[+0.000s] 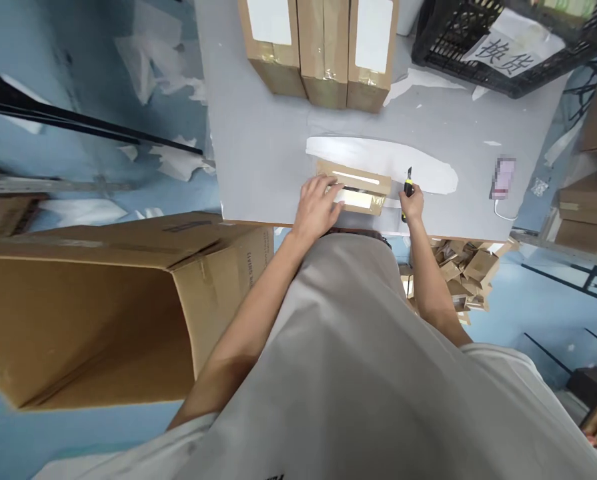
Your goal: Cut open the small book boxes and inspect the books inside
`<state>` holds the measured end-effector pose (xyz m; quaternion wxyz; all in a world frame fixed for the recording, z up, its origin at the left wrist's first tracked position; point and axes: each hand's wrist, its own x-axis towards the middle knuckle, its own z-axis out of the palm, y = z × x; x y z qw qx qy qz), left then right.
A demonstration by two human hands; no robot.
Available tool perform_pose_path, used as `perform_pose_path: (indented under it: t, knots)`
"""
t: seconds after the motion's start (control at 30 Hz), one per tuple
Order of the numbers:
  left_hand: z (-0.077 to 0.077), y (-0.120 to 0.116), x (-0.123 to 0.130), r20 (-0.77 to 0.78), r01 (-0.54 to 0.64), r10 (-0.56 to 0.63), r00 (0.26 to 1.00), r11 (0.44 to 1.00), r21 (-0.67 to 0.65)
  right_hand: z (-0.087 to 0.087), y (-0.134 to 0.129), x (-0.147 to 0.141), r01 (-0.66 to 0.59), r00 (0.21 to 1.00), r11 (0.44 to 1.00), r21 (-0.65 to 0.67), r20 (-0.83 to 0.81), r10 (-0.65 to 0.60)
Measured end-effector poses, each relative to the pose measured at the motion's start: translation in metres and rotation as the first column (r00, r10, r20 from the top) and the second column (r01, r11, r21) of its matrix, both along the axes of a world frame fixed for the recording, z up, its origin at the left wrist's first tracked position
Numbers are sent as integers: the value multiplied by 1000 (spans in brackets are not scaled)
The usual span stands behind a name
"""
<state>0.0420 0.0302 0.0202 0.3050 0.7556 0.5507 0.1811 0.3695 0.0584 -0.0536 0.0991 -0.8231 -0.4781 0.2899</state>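
Note:
On the grey table, a small cardboard box (362, 180) with a white label and shiny tape lies near the front edge. A dark slit runs along its upper side. My left hand (319, 205) rests on the box's left end, fingers spread over it. Just right of the box, my right hand (412, 201) is closed around a yellow and black utility knife (407, 189), whose dark blade points away from me. Behind the box lies a long white sheet of paper (408, 160), partly under it.
Three taped cardboard boxes (323, 53) stand at the back, beside a black crate (448, 47) with a paper sign. A phone (503, 178) with a cable lies at the right. A large open carton (223, 280) is at lower left; cardboard scraps (471, 273) lie below the table's right side.

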Motion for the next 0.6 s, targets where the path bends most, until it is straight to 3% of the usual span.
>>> perform_pose_path:
  t: [0.07, 0.17, 0.4, 0.6]
  knots:
    - [-1, 1, 13, -32, 31, -32, 999, 999, -19, -7, 4, 3, -46, 990, 996, -75, 127, 56]
    - [-2, 0, 22, -66, 22, -24, 998, 999, -27, -15, 8, 8, -131, 972, 985, -111, 180, 149]
    - [-1, -17, 22, -79, -29, 24, 997, 997, -68, -29, 16, 26, -272, 925, 945, -181, 222, 308]
    - [-7, -26, 26, -119, -39, 33, 992, 998, -46, -26, 17, 34, -416, 874, 886, -205, 180, 452]
